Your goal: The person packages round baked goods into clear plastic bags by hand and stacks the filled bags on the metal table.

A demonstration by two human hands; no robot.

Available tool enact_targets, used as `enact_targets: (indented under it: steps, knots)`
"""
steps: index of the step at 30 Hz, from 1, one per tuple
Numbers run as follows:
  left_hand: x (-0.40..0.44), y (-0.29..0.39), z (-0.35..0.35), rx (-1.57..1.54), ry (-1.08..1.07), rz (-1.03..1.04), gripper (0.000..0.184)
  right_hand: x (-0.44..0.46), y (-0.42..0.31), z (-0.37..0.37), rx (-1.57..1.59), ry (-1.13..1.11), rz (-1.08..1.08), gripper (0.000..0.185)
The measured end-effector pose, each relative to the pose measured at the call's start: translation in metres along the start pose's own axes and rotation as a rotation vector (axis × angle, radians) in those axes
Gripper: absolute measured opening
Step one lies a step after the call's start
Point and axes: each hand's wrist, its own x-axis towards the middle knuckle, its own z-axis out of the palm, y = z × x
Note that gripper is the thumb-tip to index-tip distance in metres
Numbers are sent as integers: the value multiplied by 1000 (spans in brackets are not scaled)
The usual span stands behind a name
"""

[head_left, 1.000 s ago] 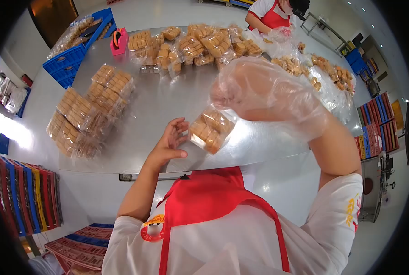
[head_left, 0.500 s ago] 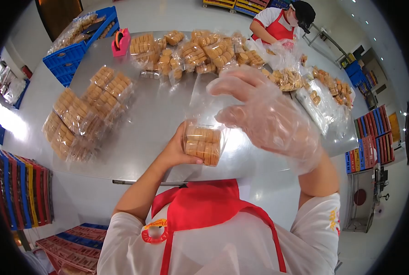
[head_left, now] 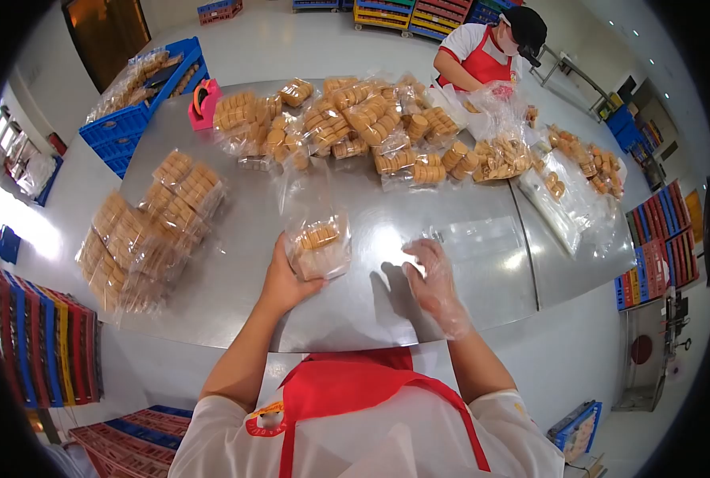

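Observation:
My bare left hand (head_left: pixel 289 280) is wrapped round the side of a clear bag of biscuits (head_left: pixel 318 242) near the table's front edge. The bag's loose plastic top stretches away from me, toward the heap. To its right, my right hand (head_left: pixel 429 275), in a clear plastic glove, hovers with fingers apart and holds nothing. An empty clear bag (head_left: pixel 482 237) lies flat on the steel beyond it. Bagged biscuits in stacked rows (head_left: pixel 144 231) stand at the left, and a heap of biscuit bags (head_left: pixel 355 118) lies along the far side.
A pink tape dispenser (head_left: pixel 204 104) stands at the steel table's (head_left: pixel 243 207) far left, beside blue crates (head_left: pixel 116 127). Plastic sheets (head_left: pixel 547 209) and loose biscuits (head_left: pixel 590 159) lie right. A co-worker (head_left: pixel 482 56) in a red apron works at the far side.
My left hand has taken hold of the biscuit bag and now holds it a little farther left. The gloved right hand has come away from the bag and down, with its fingers apart.

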Motion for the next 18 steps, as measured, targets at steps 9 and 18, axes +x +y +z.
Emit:
enact_targets:
  steps: [9,18]
  knots:
    - [-59,-19,-13,-118,272,-24,70,188,15,23,-489,291,-254,48]
    - [-53,-10,-15,-72,308,-14,42,218,25,37,-111,80,92,59]
